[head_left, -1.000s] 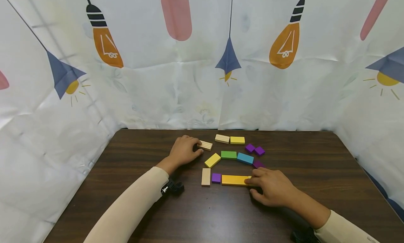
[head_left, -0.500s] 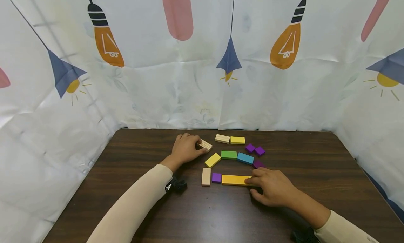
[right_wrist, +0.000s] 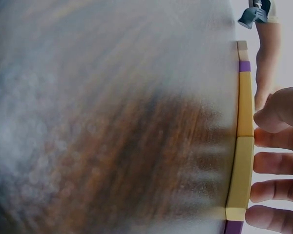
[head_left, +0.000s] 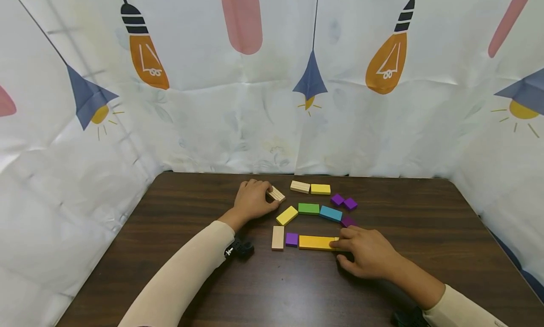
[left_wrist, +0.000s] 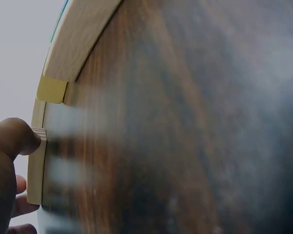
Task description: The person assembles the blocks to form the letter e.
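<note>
On the table point(head_left: 297, 289), left hand point(head_left: 254, 199): thumb and fingers pinching a plain wood block point(head_left: 277, 194) near the far edge.
Green block point(head_left: 308, 209): just beside a blue block point(head_left: 330, 213).
Right hand point(head_left: 365, 251): spread, fingertips against a yellow block point(right_wrist: 240, 170).
Right sleeve point(head_left: 463, 308): mark too small to read.

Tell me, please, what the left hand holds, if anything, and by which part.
The left hand pinches an unpainted block: thumb on its near side, fingers toward its left end.
</note>
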{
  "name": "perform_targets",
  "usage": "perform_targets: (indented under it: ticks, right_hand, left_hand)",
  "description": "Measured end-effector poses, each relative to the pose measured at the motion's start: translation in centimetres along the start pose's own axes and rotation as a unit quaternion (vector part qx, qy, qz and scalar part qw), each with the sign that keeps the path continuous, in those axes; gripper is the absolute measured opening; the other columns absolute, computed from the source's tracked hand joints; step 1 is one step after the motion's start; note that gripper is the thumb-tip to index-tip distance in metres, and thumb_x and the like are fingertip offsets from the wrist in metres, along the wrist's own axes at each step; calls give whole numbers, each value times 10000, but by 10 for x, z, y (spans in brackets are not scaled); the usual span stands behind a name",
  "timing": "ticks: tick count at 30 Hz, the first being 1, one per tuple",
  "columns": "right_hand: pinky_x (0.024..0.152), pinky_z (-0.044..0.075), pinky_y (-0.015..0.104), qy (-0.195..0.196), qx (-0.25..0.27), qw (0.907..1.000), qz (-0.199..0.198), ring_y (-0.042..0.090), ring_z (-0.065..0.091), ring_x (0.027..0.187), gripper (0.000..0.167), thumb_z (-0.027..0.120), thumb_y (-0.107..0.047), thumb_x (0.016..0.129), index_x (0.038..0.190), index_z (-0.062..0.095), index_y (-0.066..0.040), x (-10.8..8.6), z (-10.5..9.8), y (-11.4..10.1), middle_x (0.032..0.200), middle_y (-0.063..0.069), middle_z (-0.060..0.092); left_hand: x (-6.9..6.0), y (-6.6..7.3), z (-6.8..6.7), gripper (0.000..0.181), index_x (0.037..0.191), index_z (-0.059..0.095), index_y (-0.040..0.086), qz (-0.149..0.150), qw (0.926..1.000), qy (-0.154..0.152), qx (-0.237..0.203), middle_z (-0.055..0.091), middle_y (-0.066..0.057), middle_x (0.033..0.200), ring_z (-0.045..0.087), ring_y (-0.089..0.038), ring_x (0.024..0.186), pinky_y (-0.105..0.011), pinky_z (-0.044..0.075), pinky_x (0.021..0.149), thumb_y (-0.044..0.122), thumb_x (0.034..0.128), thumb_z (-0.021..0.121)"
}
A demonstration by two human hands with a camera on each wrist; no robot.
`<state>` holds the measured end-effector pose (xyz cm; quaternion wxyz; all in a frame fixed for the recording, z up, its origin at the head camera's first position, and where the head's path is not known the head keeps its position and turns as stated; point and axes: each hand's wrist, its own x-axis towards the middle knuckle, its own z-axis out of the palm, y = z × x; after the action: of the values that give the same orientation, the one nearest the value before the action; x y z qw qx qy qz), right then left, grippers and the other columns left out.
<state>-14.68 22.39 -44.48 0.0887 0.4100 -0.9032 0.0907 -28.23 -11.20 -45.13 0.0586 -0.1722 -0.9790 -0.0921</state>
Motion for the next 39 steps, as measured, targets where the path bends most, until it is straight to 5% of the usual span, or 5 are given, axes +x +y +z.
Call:
perform_targets:
  ticks: [11,39]
  right_hand:
    - [498,316,193,-4,13,10000,0,36,384,706,272,747,-305,886,1138,800,-219,0,0,0,859,-124,468]
    - [467,289,182,54,16,10000,30,23,371,700,265,755,-302,879,1131,801,-238,0,0,-1,845,-145,451]
  left_hand:
    - [-8,-4,-6,409,1159,694,146,227,9996,146,-110,688,-4,1162,558,-267,1149,-489,362,1041,447,883,719]
    - [-59,8,-30,391,1085,721,118,1281,9865,613,-816,715,-7,1119,581,-262,1127,-525,393,1024,404,829,797]
